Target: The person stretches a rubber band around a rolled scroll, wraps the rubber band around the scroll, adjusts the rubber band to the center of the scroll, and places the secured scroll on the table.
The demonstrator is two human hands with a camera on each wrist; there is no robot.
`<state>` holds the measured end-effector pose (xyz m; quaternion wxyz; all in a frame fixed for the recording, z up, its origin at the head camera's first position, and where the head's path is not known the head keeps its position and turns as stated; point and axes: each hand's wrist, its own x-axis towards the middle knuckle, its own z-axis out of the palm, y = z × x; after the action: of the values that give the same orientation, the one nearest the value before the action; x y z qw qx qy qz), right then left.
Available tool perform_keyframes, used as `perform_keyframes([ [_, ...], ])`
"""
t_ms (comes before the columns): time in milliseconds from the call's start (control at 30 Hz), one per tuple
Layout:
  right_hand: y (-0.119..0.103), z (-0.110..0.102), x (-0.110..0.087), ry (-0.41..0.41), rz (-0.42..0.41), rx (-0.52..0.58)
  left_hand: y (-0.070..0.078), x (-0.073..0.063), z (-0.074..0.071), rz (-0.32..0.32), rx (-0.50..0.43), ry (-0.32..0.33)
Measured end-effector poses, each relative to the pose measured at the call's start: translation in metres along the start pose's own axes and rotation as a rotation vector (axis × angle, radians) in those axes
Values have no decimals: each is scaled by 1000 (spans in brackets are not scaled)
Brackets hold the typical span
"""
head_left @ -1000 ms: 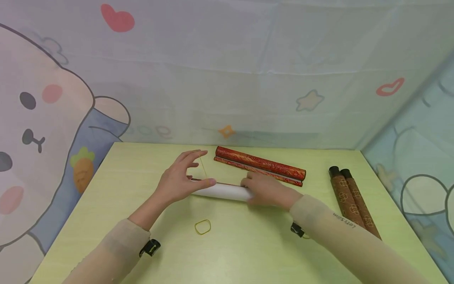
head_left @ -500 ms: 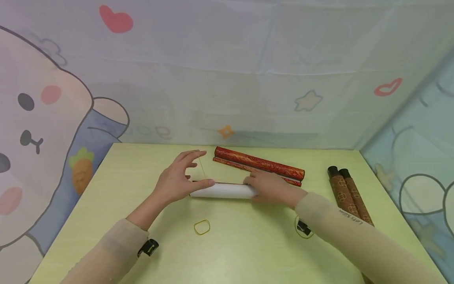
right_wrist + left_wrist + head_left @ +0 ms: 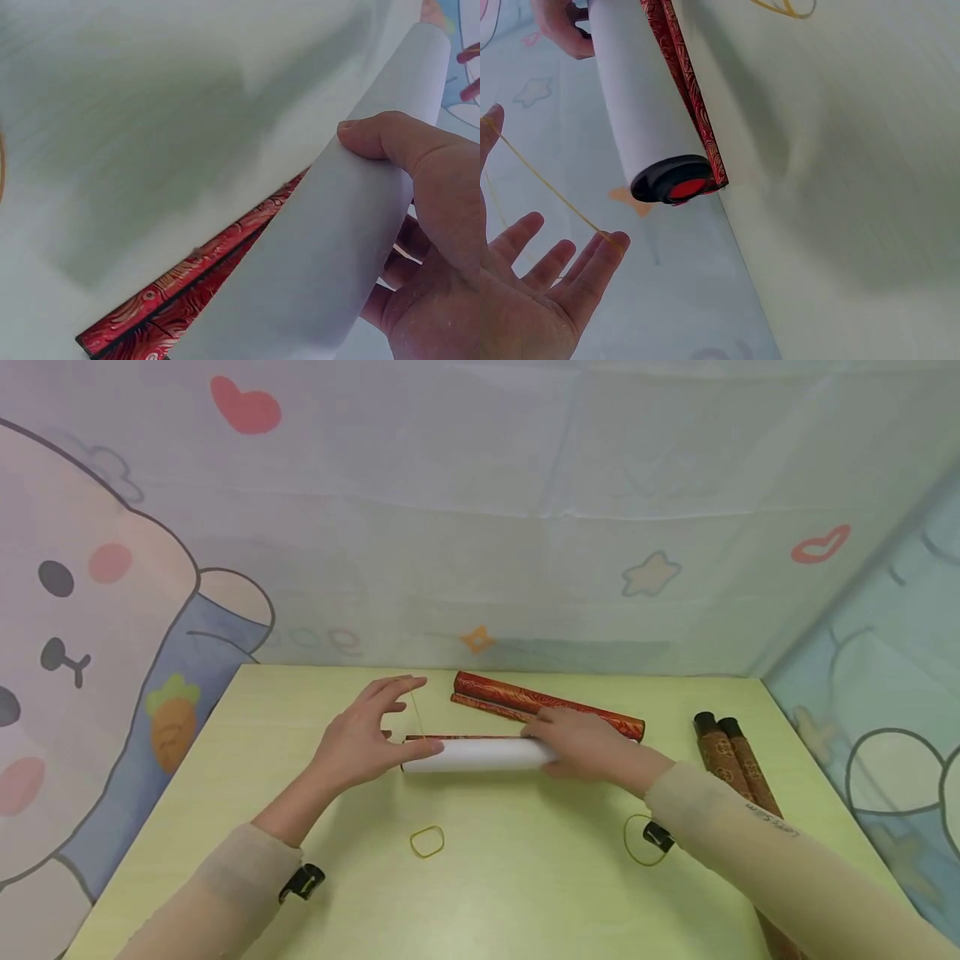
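Note:
A white rolled-up scroll (image 3: pixel 480 756) with a red patterned edge lies level between my hands, raised off the table. Its black, red-centred end (image 3: pixel 676 180) faces my left hand in the left wrist view. My right hand (image 3: pixel 577 743) grips the scroll near its right end, thumb on the near side and fingers behind. A thin yellow rubber band (image 3: pixel 551 182) is stretched between the thumb and fingers of my left hand (image 3: pixel 352 743). Those fingers are spread beside the scroll's left end; the band does not appear round the scroll in the left wrist view.
Behind the right hand lies a red patterned scroll (image 3: pixel 517 691), partly covered. Two brown scrolls (image 3: pixel 722 756) with black ends lie at the right, partly under the sleeve. One yellow rubber band (image 3: pixel 412 843) lies in front, another rubber band (image 3: pixel 626 839) near the right wrist.
The right hand has shifted right, and the scroll has turned from slanted to level, showing more of its length. My left hand has moved slightly left, still stretching the rubber band.

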<state>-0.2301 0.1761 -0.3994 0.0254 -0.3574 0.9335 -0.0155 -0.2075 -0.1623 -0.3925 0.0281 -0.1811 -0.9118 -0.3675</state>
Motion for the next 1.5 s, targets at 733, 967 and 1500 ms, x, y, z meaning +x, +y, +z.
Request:
perform_keyframes([
  [733,17,-19,-27,197,-52,185,-4,-6,-5,-51,-170,39],
  [967,14,-19,-31,226,-69,264,-1,-5,-4,-42,-280,33],
  [1500,4,-11,-37,252,-43,398,7,-4,-3,-42,-328,20],
])
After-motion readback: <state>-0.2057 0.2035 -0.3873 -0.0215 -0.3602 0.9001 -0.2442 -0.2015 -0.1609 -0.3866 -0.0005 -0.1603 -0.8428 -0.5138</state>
